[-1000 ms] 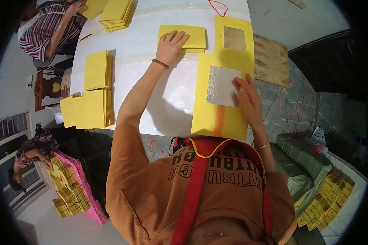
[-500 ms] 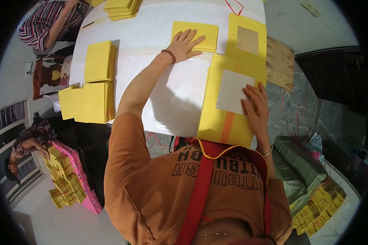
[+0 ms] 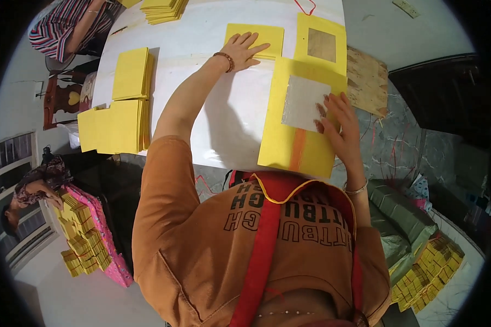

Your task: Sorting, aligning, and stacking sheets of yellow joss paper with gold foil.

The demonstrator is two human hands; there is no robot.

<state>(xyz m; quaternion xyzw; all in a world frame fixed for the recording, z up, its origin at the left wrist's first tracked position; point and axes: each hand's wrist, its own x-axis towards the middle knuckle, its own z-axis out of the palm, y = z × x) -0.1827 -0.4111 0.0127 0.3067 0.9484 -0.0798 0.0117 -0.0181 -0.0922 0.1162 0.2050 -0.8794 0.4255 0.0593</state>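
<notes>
The left hand lies with its fingers spread wide on a small yellow board, which is flat on the white bench. The right hand is also spread, with fingers a little bent and apart, and it rests on the right side of a large yellow board. This large board lies at the near right corner of the bench; it has a pale square window, which the fingertips touch, and an orange strip below the window. Just beyond it lies another windowed board, with a red cord at its far end. Two piles of yellow boards stand side by side near the left edge, and a third pile is at the far side, near a co-worker's striped sleeve.
</notes>
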